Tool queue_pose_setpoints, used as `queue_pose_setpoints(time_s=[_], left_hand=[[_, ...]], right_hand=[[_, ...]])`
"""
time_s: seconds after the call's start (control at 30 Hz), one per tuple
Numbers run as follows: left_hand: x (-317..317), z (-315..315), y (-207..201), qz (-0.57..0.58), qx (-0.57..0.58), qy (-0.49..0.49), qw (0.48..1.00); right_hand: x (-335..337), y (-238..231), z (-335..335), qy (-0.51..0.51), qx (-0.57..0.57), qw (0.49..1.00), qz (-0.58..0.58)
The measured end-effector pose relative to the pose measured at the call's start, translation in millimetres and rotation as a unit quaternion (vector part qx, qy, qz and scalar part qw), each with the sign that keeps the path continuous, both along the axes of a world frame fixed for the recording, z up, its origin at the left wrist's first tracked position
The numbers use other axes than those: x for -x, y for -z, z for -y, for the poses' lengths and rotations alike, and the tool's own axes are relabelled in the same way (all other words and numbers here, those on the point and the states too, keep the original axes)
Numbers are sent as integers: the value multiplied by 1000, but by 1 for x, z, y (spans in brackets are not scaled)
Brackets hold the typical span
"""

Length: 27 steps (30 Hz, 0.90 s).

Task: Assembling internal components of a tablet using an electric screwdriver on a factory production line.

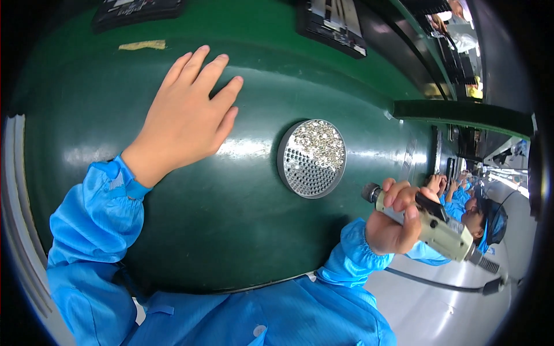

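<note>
Hands: the left hand (186, 118) lies open, flat on the green desk (231, 213) — the right hand (397, 218) grips an electric screwdriver (430, 224). Between them, a round screw tray (312, 158) rests on the desk.

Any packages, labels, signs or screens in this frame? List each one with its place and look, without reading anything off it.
Strip of tape: far left of the green belt, beyond the left hand; short, yellowish, blank.
Dark tray: top left edge; flat, black, with pale label-like patches too blurred to make out.
Second dark tray: top centre; black, with white paper-like pieces.
No screen or sign can be made out.
</note>
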<state>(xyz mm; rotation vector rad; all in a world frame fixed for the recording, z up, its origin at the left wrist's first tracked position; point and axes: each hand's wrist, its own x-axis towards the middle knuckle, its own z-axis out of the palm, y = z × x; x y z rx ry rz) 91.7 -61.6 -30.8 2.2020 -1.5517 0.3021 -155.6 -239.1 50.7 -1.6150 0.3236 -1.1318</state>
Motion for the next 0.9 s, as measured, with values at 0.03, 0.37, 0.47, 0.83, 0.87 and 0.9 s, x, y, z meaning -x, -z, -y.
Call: queue_pose_setpoints(time_s=[0.03,0.37,0.47,0.83,0.87,0.9], left_hand=[[-1,1,-1,-3,-4,0,1000],[2,2,-21,23,-66,32,997],[-4,9,-40,44,-95,39,994],[-61,125,-37,-17,-1,64,998],[-69,140,-36,-25,-14,63,998],[-74,152,-36,2,-11,61,998]], right_hand=[[0,1,2,29,-18,999,-2],[6,11,10,7,-65,998,-23],[13,16,16,44,-32,995,-85],[5,21,26,94,-99,987,-83],[5,22,28,95,-100,986,-89],[7,22,30,97,-92,987,-86]])
